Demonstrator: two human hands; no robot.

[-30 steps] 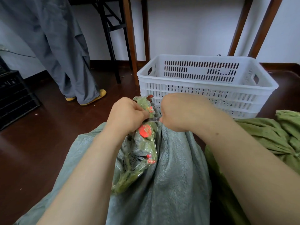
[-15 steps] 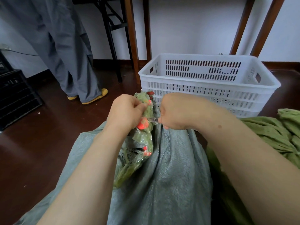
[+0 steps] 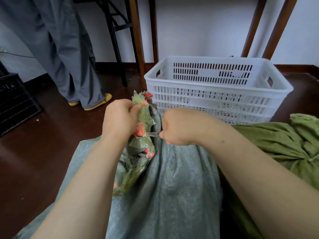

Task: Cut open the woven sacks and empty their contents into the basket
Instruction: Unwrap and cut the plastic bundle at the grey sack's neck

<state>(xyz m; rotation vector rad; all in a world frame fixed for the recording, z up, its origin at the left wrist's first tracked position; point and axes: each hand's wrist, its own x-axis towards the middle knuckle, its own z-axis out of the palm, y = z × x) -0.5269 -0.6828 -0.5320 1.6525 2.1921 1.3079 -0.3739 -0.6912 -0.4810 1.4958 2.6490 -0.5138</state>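
A grey woven sack (image 3: 165, 192) lies in front of me, its neck bound with green wrapping that has red-orange marks (image 3: 142, 128). My left hand (image 3: 119, 119) grips the bunched neck and holds it upright. My right hand (image 3: 177, 127) is fisted round a small blade (image 3: 152, 134) whose tip touches the wrapping. The white slotted plastic basket (image 3: 217, 90) stands just beyond the sack, and what I can see of its inside is bare.
A green sack (image 3: 279, 145) lies crumpled at the right. A person in grey trousers and yellow shoes (image 3: 69, 57) stands at the back left. A black crate (image 3: 15, 102) sits at the far left. Wooden table legs (image 3: 138, 40) rise behind the basket on dark flooring.
My left hand has lifted the sack's neck a little higher. My right hand has drawn slightly right and down, and the blade now shows between the hands.
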